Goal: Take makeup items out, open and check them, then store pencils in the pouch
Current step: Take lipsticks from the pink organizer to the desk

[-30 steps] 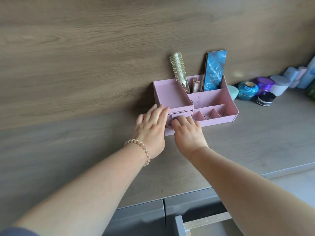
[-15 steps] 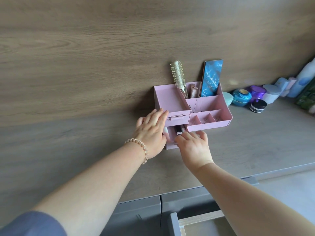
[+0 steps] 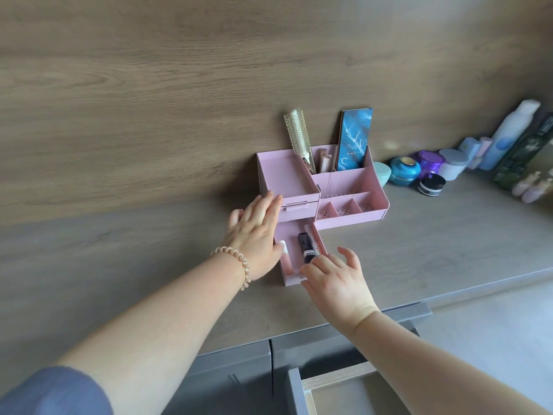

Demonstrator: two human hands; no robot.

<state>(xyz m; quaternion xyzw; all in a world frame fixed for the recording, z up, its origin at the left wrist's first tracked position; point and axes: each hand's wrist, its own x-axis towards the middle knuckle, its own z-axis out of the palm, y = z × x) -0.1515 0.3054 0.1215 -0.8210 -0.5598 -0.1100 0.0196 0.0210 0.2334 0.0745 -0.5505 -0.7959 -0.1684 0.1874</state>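
Observation:
A pink makeup organizer [image 3: 353, 218] stands on the counter against the wooden wall. Its lower drawer [image 3: 291, 280] is pulled out. Inside lie a dark lipstick tube [image 3: 304, 244], a pink tube [image 3: 285, 259] and a thin pink pencil-like stick [image 3: 314, 241]. My left hand [image 3: 257, 235] lies flat against the organizer's left front, fingers spread, holding nothing. My right hand [image 3: 335, 277] hovers over the drawer's front right corner, fingers apart, fingertips at the lipstick's near end. No pouch is in view.
A round hairbrush [image 3: 297, 136], a blue palette [image 3: 354, 139] and small tubes stand in the organizer's back. Jars [image 3: 404, 170] and bottles [image 3: 505, 136] line the counter at the right. Below the counter's edge, a cabinet drawer [image 3: 335, 390] stands open.
The organizer's lower drawer went from shut to pulled far out, drawn by my right hand. That hand has let go of the front and opened over the items. My left hand stayed braced.

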